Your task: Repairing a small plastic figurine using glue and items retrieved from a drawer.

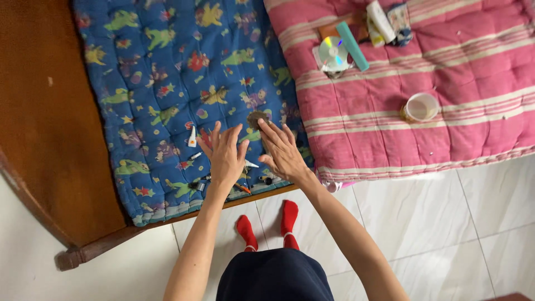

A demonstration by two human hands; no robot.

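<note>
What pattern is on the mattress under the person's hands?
The blue mattress is quilted and printed with colourful cartoon creatures, as the head view shows.
</note>
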